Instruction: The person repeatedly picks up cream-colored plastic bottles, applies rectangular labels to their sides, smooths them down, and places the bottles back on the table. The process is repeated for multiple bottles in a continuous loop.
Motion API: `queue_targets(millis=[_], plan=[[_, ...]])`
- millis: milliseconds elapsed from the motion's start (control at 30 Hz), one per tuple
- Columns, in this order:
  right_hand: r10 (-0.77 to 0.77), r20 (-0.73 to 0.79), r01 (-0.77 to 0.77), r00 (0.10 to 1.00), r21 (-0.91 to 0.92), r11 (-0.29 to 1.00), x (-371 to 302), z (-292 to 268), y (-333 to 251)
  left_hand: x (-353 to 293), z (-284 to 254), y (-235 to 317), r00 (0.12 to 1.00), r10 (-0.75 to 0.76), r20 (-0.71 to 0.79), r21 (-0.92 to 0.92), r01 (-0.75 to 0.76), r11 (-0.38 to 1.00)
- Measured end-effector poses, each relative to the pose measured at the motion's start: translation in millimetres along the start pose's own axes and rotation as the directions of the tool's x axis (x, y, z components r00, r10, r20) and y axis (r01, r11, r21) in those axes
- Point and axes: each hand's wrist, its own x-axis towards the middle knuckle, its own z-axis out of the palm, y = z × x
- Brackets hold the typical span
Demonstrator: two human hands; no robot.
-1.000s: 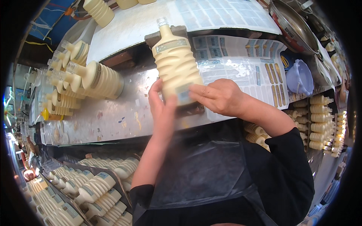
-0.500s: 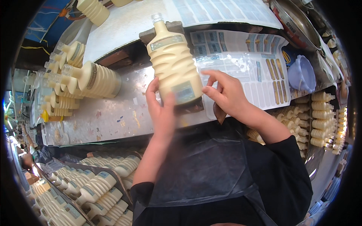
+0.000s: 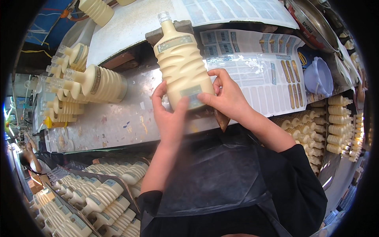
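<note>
Scuffed metal worktable (image 3: 114,118) in a crowded workshop, seen from above. At its middle, two bare hands, apart from each other, were both clamped on the lower end of a cream bottle (image 3: 181,63). The left hand (image 3: 169,114) cupped the lower left side, its thumb laid over the front; the right hand (image 3: 231,94) gripped the right side, its thumb at the right of a grey-blue label (image 3: 191,94) near the base. The ridged bottle lay on its back, clear neck pointing away from the person, its shoulder end by a dark block (image 3: 184,27). The step in hand looked like smoothing down that label; the next move seemed to call for even thumb pressure out to both edges, with the bottle kept from rolling.

Right of the bottle lay a sticker sheet (image 3: 256,93), partly used, then a lavender bucket (image 3: 318,77). To the left stood a cluster of similar bottles (image 3: 94,85). Farther out, more filled a rack (image 3: 126,189) at lower left and shelves (image 3: 324,148) at right.
</note>
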Motion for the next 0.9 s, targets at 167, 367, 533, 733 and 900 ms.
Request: queue_targets(millis=[167,367,533,733,900], plan=[[0.007,0.000,-0.007,1.000,0.016,1.000,0.6,1.6,0.3,-0.4,-1.0,-1.8,1.000,-0.005,-0.004,-0.005,0.005,1.000],[-0.010,-0.006,0.010,1.000,0.010,1.000,0.8,2.4,0.7,-0.8,-1.4,-1.5,1.000,-0.009,-0.003,-0.031,0.009,0.999],[-0.024,-0.022,0.024,0.999,0.002,1.000,1.0,3.1,3.5,-0.4,-1.2,-2.1,1.000,0.001,-0.003,-0.016,-0.001,1.000],[-0.035,-0.029,0.035,0.999,0.000,0.999,1.2,5.2,5.8,0.0,-1.3,-3.3,1.000,0.012,-0.007,-0.001,-0.012,1.000],[-0.015,0.063,0.008,0.998,0.113,0.994,8.4,-5.2,12.6,-0.5,-4.8,-12.5,1.000,0.005,0.006,-0.119,-0.004,0.993]])
